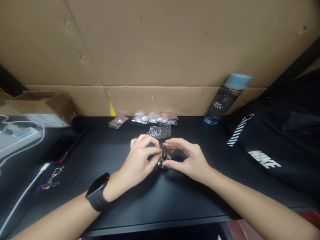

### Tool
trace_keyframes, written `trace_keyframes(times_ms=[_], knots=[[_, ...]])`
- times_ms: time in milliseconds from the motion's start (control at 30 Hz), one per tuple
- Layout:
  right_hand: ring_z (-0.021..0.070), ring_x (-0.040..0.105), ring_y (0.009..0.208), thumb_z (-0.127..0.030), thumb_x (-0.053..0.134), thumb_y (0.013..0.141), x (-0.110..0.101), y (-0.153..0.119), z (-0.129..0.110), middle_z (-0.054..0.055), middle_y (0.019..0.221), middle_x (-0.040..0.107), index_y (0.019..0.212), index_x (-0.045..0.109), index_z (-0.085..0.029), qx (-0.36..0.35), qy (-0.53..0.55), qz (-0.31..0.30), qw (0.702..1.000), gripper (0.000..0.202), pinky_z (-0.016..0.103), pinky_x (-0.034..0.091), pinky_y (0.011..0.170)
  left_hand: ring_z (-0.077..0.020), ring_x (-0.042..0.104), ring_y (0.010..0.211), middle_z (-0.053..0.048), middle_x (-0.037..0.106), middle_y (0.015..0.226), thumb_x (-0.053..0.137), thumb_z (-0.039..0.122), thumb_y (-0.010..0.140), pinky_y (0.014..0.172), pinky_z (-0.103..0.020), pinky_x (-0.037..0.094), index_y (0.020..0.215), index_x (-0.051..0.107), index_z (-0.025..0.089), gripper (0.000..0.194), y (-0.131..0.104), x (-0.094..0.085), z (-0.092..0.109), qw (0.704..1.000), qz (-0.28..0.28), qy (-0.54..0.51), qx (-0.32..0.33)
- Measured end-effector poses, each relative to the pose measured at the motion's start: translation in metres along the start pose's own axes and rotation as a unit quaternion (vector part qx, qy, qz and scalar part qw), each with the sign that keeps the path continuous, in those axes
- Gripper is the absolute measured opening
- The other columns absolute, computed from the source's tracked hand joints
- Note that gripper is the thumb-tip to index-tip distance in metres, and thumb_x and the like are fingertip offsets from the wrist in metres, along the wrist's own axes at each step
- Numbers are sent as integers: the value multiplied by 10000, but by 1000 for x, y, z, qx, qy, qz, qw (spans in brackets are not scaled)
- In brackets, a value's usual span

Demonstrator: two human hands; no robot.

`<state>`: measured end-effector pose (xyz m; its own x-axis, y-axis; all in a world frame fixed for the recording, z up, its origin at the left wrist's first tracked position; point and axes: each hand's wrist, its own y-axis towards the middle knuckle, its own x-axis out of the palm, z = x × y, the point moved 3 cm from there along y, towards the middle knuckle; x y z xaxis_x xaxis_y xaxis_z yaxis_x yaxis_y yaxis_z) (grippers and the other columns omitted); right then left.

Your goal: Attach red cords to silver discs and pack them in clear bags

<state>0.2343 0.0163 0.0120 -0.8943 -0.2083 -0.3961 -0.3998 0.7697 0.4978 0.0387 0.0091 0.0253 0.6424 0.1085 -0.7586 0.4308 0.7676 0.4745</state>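
Note:
Between my hands, near the middle of the black table, is a small shiny round metal object, its disc standing on edge with a reddish spot on its face. A round silvery part shows just beneath it. My left hand, with a black watch on the wrist, pinches the disc's left side between thumb and fingertips. My right hand curves round from the right, thumb at the lower edge and fingers near the top. An empty-looking clear plastic wrapper lies just beyond my hands.
Several wrapped shiny items line the back, with one wrapped piece to their left. A water bottle leans at the back right beside a black bag. Left are a cardboard box, white cable and keychain.

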Motion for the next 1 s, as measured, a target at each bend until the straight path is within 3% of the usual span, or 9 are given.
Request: trace_keyframes(times_ms=[233, 367, 533, 633, 733, 800, 867, 1000], knots=[[224, 765, 1022, -311, 883, 797, -2, -1, -7, 54, 1202, 767, 1322, 652, -264, -65, -87, -10, 994, 576, 348, 635, 957, -247, 572, 1062, -24, 703, 1023, 691, 205, 912, 917, -405, 390, 790, 786, 278, 171, 2, -1, 2, 997, -31, -56, -48], [222, 763, 1020, -311, 882, 798, -1, -1, -7, 50, 1195, 768, 1331, 646, -265, -69, -86, -9, 994, 585, 341, 631, 958, -250, 575, 1072, -22, 703, 1031, 695, 217, 912, 922, -409, 396, 786, 781, 272, 162, 2, -2, 1, 996, -38, -59, -50], [230, 749, 1024, -293, 862, 805, -4, 0, -7, 64, 1186, 758, 1310, 653, -249, -45, -67, 9, 997, 549, 376, 634, 950, -247, 613, 1067, -31, 708, 1095, 699, 231, 900, 954, -435, 430, 996, 742, 265, 110, 3, -4, -5, 993, -42, -94, -58], [240, 735, 1029, -262, 837, 813, -8, 1, -9, 71, 1196, 751, 1318, 652, -251, -47, -86, 26, 995, 537, 394, 633, 925, -244, 653, 1117, -65, 718, 1161, 674, 244, 914, 1016, -436, 480, 1123, 667, 229, 210, 5, -3, -16, 963, -34, -248, -103], [252, 712, 1071, -238, 818, 820, -10, 3, -10, 72, 1224, 739, 1328, 645, -267, -63, -110, 29, 992, 537, 412, 613, 946, -255, 664, 1209, -99, 711, 1252, 651, 283, 945, 1064, -441, 501, 1217, 603, 218, 284, 5, 5, -23, 887, -61, -430, -157], [262, 690, 1115, -234, 817, 823, -9, 3, -11, 74, 1234, 730, 1319, 644, -279, -77, -110, 20, 991, 527, 428, 597, 974, -268, 663, 1236, -109, 704, 1288, 701, 305, 926, 1080, -454, 503, 1280, 562, 230, 388, 3, 12, -22, 851, -87, -489, -171], [262, 679, 1122, -230, 823, 821, -7, 3, -10, 76, 1210, 729, 1303, 646, -285, -89, -103, 12, 991, 517, 425, 596, 967, -271, 676, 1221, -107, 712, 1275, 756, 303, 896, 1083, -460, 506, 1303, 540, 244, 464, 1, 17, -19, 843, -98, -498, -176], [249, 681, 1084, -211, 818, 824, -4, 4, -10, 71, 1168, 731, 1298, 638, -286, -100, -99, 4, 990, 513, 406, 596, 933, -252, 699, 1163, -97, 723, 1235, 795, 267, 867, 1078, -470, 516, 1280, 558, 239, 477, 0, 20, -15, 858, -83, -475, -179]])
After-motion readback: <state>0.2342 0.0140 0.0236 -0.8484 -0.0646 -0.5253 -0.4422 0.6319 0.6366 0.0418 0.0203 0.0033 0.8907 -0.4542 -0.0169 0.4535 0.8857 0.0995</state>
